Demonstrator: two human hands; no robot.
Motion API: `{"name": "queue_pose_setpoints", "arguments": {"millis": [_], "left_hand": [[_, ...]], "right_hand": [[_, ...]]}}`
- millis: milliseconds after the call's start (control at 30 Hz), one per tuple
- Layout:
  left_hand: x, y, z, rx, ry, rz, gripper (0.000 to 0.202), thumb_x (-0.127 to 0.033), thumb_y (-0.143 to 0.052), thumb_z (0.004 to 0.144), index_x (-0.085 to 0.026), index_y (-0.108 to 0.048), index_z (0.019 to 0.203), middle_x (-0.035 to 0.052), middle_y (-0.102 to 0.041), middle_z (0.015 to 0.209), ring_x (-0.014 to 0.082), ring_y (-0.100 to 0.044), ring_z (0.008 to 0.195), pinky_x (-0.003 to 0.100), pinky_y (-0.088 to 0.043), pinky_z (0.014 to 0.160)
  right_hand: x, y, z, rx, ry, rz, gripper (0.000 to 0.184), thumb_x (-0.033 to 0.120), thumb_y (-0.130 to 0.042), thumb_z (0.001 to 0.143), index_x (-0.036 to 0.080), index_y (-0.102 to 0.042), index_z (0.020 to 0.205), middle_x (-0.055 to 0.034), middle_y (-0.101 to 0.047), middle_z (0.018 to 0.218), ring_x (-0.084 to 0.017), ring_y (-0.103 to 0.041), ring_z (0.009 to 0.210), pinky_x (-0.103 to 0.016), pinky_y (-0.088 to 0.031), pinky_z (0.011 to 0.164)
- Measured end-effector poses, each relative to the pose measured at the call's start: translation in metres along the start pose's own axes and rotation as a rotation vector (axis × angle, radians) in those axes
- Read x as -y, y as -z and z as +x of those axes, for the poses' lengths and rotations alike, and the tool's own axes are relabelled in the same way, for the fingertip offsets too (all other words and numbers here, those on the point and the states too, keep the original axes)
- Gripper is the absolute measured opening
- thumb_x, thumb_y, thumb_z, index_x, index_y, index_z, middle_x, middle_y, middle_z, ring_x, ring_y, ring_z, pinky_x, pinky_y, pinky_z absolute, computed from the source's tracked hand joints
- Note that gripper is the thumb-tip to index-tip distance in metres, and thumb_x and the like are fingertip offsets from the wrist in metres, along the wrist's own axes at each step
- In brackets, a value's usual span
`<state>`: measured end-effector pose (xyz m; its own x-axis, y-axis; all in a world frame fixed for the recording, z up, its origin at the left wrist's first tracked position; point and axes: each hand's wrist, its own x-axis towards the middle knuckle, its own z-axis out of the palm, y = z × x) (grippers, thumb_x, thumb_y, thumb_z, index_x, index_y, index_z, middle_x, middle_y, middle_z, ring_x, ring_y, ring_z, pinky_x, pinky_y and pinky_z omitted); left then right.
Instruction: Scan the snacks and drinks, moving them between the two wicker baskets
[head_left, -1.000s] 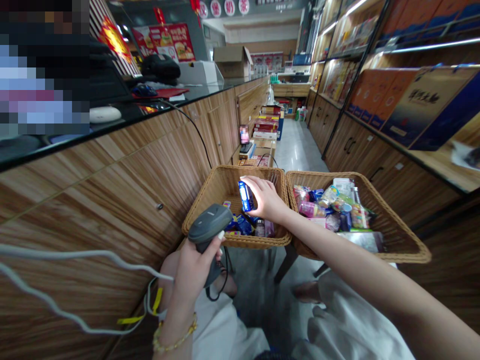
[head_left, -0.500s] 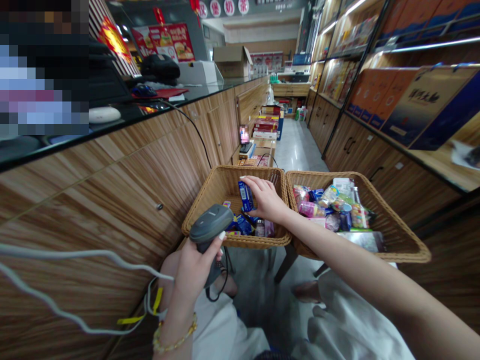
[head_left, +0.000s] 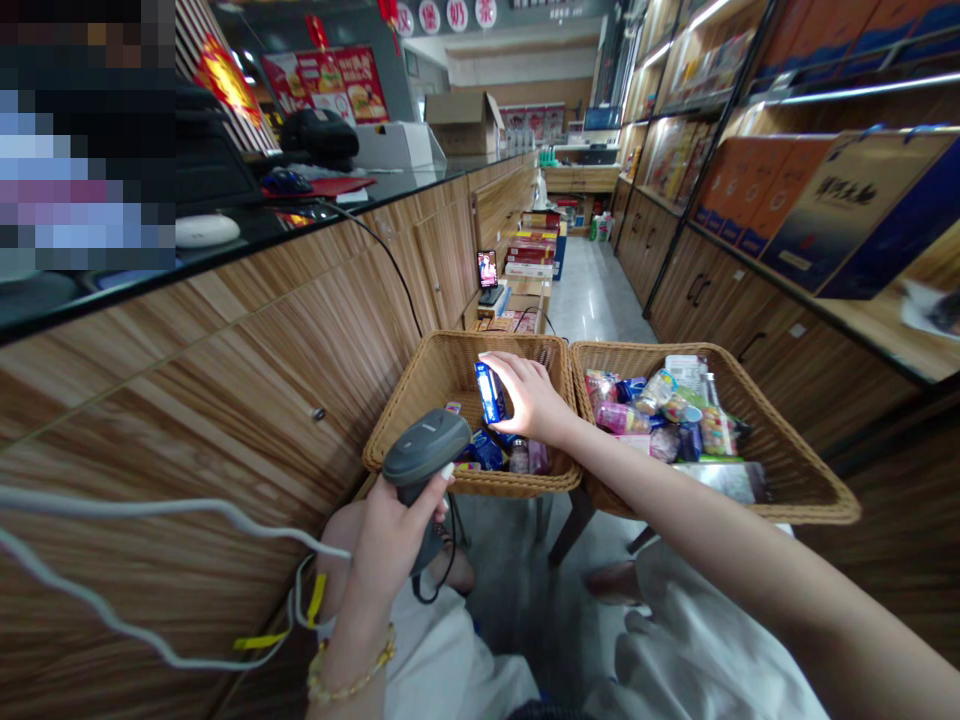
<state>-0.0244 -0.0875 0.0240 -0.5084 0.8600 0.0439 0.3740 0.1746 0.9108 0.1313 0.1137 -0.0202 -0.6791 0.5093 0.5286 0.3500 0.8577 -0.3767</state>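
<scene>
My left hand [head_left: 394, 535] grips a grey handheld barcode scanner [head_left: 426, 450] close to the near rim of the left wicker basket [head_left: 450, 360]. A thin black cable [head_left: 435, 580] hangs from the scanner. Above that basket, my right hand [head_left: 529, 395] holds a small blue packet [head_left: 490, 393] by its upper end. Several packaged goods [head_left: 487, 450] lie in the basket below it. The right wicker basket [head_left: 795, 470] stands touching the first, piled with several bright snack packets [head_left: 667, 415].
A wood-panelled counter with a black top [head_left: 225, 330] runs along the left, and a white cable [head_left: 150, 505] hangs in front of it. Boxed goods fill lit shelves [head_left: 862, 200] on the right. Ahead, a phone on a stand [head_left: 487, 270] rises among stacked boxes beside a tiled aisle [head_left: 596, 290].
The scanner has shifted slightly right and up. My right hand has lifted a little, and the blue packet has tilted slightly in its fingers.
</scene>
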Motion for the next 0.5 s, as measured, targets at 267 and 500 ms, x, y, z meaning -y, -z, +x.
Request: {"name": "queue_pose_setpoints", "arguments": {"millis": [267,500], "left_hand": [[0.009,0.001,0.001,-0.017,0.038,-0.042,0.039,-0.057,-0.075,0.071,-0.019,-0.068,0.078,0.0021,-0.069,0.056,0.0228,-0.068,0.054,0.033,-0.057,0.057],[0.023,0.002,0.005,-0.030,0.028,-0.099,0.045,-0.060,-0.077,0.071,-0.017,-0.070,0.078,0.0020,-0.068,0.056,0.0213,-0.066,0.052,0.030,-0.054,0.052]], "right_hand": [[0.006,0.015,-0.002,-0.006,0.018,-0.137,0.100,0.020,-0.078,0.074,0.022,-0.031,0.161,-0.0175,-0.046,0.160,-0.035,-0.042,0.147,-0.054,-0.030,0.120],[-0.009,0.098,-0.038,-0.104,-0.197,-0.361,0.103,0.035,-0.082,0.073,0.021,-0.032,0.162,-0.0184,-0.049,0.154,-0.045,-0.048,0.138,-0.066,-0.040,0.112]]}}
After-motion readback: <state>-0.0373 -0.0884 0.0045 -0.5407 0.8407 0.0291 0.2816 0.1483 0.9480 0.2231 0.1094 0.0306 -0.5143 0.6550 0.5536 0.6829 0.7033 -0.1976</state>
